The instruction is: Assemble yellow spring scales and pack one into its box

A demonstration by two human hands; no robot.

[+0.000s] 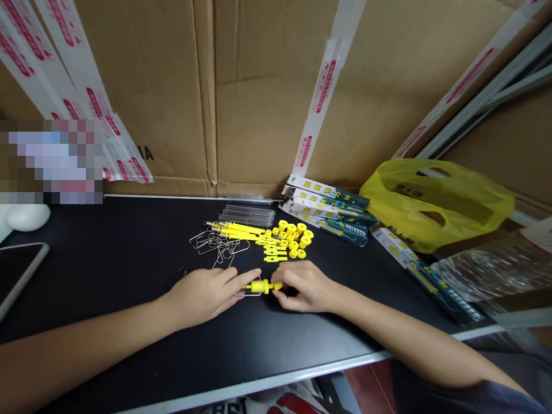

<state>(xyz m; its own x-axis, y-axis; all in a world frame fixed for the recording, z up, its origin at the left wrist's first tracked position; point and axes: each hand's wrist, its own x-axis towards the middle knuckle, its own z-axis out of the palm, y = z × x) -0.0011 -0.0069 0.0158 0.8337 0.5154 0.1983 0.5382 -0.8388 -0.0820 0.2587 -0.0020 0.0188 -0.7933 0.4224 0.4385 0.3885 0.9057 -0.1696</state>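
My left hand (206, 294) and my right hand (305, 286) meet over a black table (129, 322), both pinching a small yellow plastic part (261, 286) with a wire loop at its left end. The left fingertips hold the wire end; the right fingertips hold the yellow end. Just beyond the hands lie yellow caps (295, 236), yellow flat clips (273, 250), yellow rods (239, 231) and loose bent wire hooks (219, 246).
Clear plastic tubes (248, 214) lie behind the parts. Printed green-and-white packages (328, 210) and a yellow plastic bag (435, 201) sit at the right. A tablet edge (21, 270) is at the left. Taped cardboard boxes (259, 86) wall the back.
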